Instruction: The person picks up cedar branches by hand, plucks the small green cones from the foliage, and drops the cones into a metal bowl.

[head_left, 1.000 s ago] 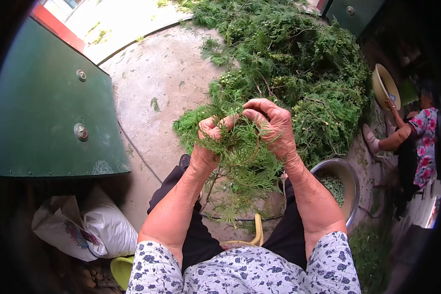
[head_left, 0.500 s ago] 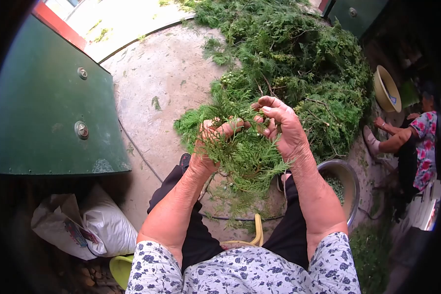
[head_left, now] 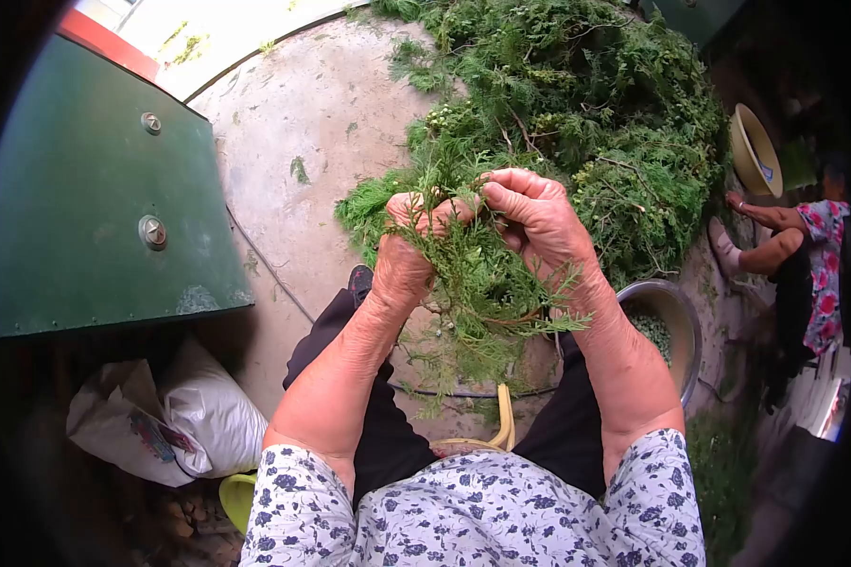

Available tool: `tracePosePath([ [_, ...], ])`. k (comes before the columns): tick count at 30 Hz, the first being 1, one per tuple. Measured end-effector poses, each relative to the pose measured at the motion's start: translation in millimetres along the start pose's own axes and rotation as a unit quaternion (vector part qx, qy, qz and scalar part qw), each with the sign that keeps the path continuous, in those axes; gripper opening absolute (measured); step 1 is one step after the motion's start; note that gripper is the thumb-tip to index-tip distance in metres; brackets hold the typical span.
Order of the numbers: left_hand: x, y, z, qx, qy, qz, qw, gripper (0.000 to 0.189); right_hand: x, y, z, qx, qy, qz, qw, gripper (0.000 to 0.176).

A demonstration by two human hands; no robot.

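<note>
A green evergreen branch (head_left: 473, 283) with flat, scaly leaves hangs in front of my body, over the ground between my knees. My left hand (head_left: 414, 241) is closed round its upper part, and some leaves cover the fingers. Beside it, my right hand (head_left: 544, 213) has thumb and forefinger pinched together at the branch's upper edge. Whatever lies in that pinch is too small to make out. Right of my knee stands a metal basin (head_left: 692, 345) holding small green pieces (head_left: 652, 333).
A large heap of cut evergreen branches (head_left: 577, 104) lies ahead. At left are a green metal panel (head_left: 76, 208) and white sacks (head_left: 208, 416). A cable (head_left: 269, 265) crosses the concrete. Another person (head_left: 823, 255) sits at right near a yellow basin (head_left: 742, 151).
My right thumb and forefinger have closed into a pinch at the branch. The left hand still grips it and has turned slightly. At right, the other person's arm has reached toward the yellow basin.
</note>
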State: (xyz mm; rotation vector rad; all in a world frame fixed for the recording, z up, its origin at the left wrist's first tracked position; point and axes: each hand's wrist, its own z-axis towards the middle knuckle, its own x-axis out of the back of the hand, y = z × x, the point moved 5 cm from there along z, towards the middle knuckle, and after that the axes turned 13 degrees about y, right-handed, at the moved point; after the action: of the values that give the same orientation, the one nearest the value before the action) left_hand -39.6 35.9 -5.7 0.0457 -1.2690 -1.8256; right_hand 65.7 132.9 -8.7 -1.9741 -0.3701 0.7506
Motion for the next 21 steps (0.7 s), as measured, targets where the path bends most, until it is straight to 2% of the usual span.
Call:
tracePosePath([
  [1, -3, -7, -2, 0.003, -0.001, -0.002, 1.0, 0.007, 1, 4, -1, -0.04, 0.002, 0.068, 0.997, 0.014],
  [2, -6, -15, -5, 0.048, 0.005, -0.081, 0.996, 0.013, 2, 7, -2, -0.078, 0.004, 0.136, 0.988, 0.016],
  [4, -5, -15, -4, 0.164, -0.017, -0.198, 0.966, 0.022, 14, 2, 0, -0.076, -0.018, 0.16, 0.984, 0.018],
  [5, 0, -11, 0, 0.163, -0.017, -0.199, 0.966, 0.022, 20, -4, 2, -0.073, -0.043, 0.183, 0.979, 0.021],
  [6, 0, -15, 2, 0.275, -0.019, -0.342, 0.898, 0.025, 31, -9, 5, -0.03, -0.013, 0.144, 0.989, 0.02],
  [7, -4, -19, 0, 0.377, -0.019, -0.473, 0.796, 0.03, 45, -19, 3, -0.003, 0.061, 0.084, 0.995, 0.018],
  [8, 1, -25, -2, 0.318, 0.002, -0.381, 0.868, 0.039, 61, -28, 2, 0.034, 0.063, 0.045, 0.996, 0.016],
  [9, -1, -34, -7, 0.321, 0.003, -0.383, 0.866, 0.039, 77, -36, -2, 0.058, 0.104, 0.009, 0.993, 0.014],
  [11, 0, -41, -6, 0.271, 0.017, -0.654, 0.706, 0.043, 111, -51, -16, 0.082, 0.141, -0.055, 0.985, 0.017],
  [12, 2, -50, -15, 0.366, 0.09, -0.607, 0.7, 0.044, 132, -53, -29, 0.081, 0.174, -0.09, 0.977, 0.022],
  [13, 5, -49, -14, 0.367, 0.094, -0.61, 0.696, 0.044, 155, -53, -42, 0.087, 0.211, -0.129, 0.965, 0.026],
  [15, 5, -45, -6, 0.356, 0.023, -0.616, 0.702, 0.05, 214, -38, -76, 0.068, 0.282, -0.159, 0.944, 0.023],
  [16, 6, -49, -9, 0.344, 0.07, -0.618, 0.703, 0.052, 248, -25, -95, 0.046, 0.32, -0.177, 0.93, 0.021],
  [17, 5, -53, -10, 0.344, 0.074, -0.619, 0.702, 0.052, 282, -10, -115, 0.013, 0.361, -0.22, 0.906, 0.021],
  [19, -2, -57, -11, 0.378, 0.074, -0.686, 0.618, 0.052, 335, 22, -159, -0.054, 0.447, -0.287, 0.846, 0.022],
  [20, 1, -52, -14, 0.396, 0.133, -0.629, 0.655, 0.051, 354, 37, -181, -0.087, 0.492, -0.311, 0.808, 0.022],
  [21, 1, -54, -16, 0.396, 0.134, -0.63, 0.655, 0.051, 364, 45, -198, -0.088, 0.492, -0.369, 0.783, 0.023],
])
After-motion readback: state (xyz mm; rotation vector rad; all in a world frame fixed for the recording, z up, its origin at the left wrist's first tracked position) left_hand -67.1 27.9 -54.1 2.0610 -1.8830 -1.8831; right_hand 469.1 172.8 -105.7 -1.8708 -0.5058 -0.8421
